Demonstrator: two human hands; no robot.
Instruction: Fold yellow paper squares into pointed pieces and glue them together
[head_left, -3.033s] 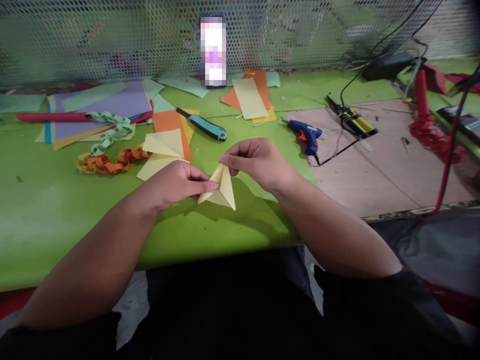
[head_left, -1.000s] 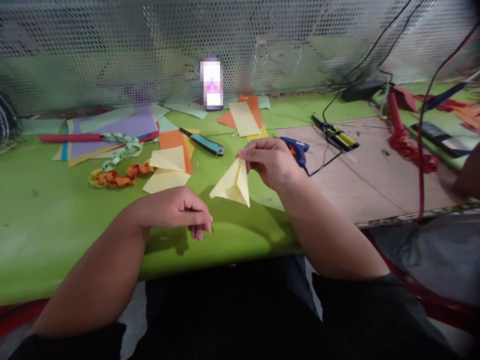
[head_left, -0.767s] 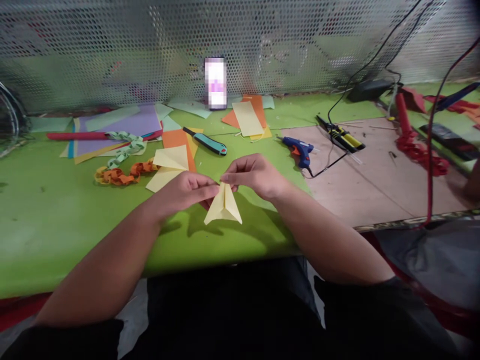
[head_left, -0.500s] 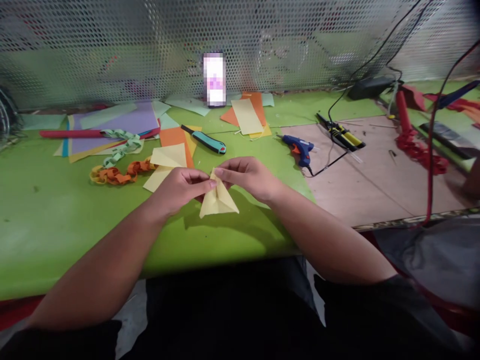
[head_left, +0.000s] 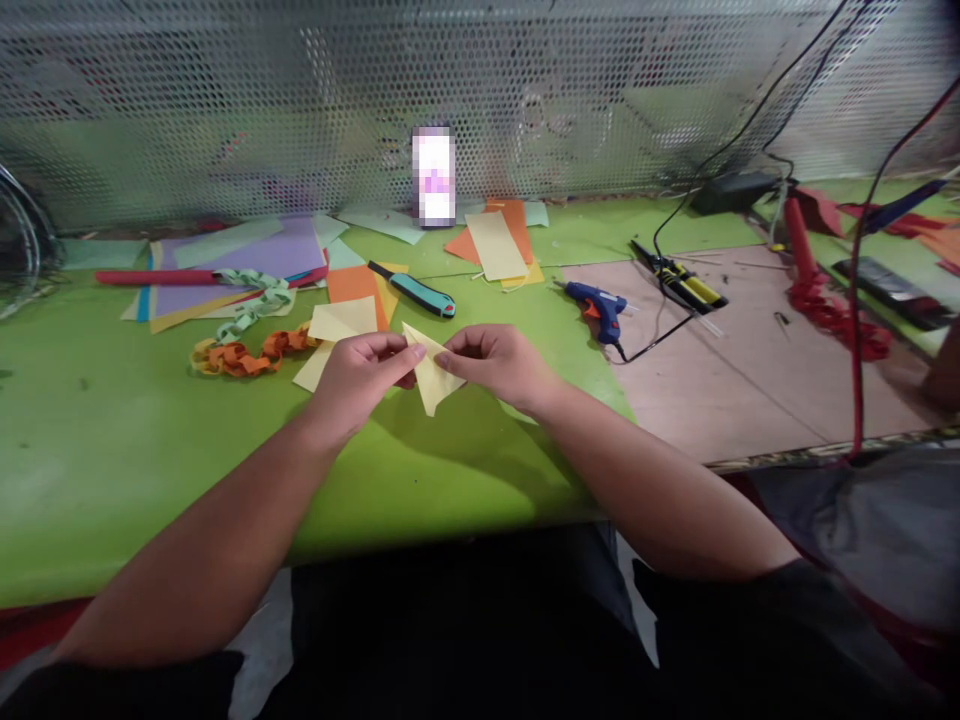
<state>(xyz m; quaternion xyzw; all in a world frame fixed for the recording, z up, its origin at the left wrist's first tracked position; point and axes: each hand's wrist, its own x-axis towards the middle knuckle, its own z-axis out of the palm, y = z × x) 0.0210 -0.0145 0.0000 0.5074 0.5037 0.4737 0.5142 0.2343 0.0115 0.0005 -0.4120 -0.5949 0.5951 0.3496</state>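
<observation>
A folded pale yellow paper piece (head_left: 431,375) is held just above the green table (head_left: 112,440). My left hand (head_left: 364,375) pinches its upper left edge, fingers closed. On its right side my right hand (head_left: 499,365) grips it with thumb and fingers pressed together. The paper's point faces down toward the table. Just behind my left hand lie two more yellow folded sheets (head_left: 337,325) on an orange sheet (head_left: 352,285).
Behind are a teal utility knife (head_left: 412,290), an orange and green paper chain (head_left: 244,335), loose coloured sheets (head_left: 240,260) and a phone (head_left: 433,175) against a perforated metal screen. To the right, a blue glue gun (head_left: 600,305), cables and red ribbon (head_left: 825,300) lie on a brown board.
A second ago only my right hand held the paper up; my left hand then joined it, and both have turned the piece so its point faces down.
</observation>
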